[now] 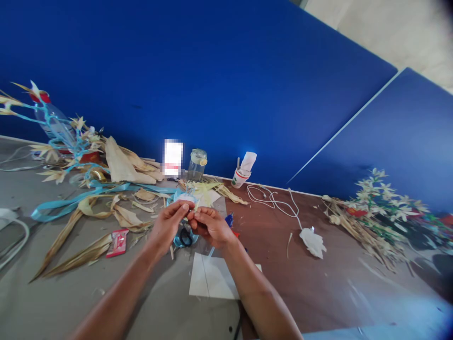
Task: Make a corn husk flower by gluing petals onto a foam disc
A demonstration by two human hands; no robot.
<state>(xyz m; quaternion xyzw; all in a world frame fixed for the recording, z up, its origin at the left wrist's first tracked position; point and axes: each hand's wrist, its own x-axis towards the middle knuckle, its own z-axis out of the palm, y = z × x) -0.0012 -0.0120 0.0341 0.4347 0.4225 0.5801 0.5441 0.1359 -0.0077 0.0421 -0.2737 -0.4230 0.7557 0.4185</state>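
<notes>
My left hand point(171, 221) and my right hand point(212, 224) meet above the table, fingertips pinched close together. Between them is something small and pale, mostly hidden by the fingers, so I cannot make out its kind. Just behind the fingertips lie pale yellow-green husk strips point(205, 190). Under my hands is a dark loop point(185, 237), perhaps a scissor handle, beside some light-blue material. A white paper sheet point(213, 279) lies beneath my right forearm. Dried husks point(129, 217) and a light-blue ribbon point(56, 208) spread out to the left of my left hand.
Along the blue partition point(212, 85) stand a lidded clear jar point(197, 166), a white cup point(240, 178) and a plastic bottle point(54, 123) among husk flowers. A white cable point(272, 200) and crumpled tissue point(313, 242) lie right of centre. More husk flowers point(385, 203) lie far right; a pink packet point(117, 243) left.
</notes>
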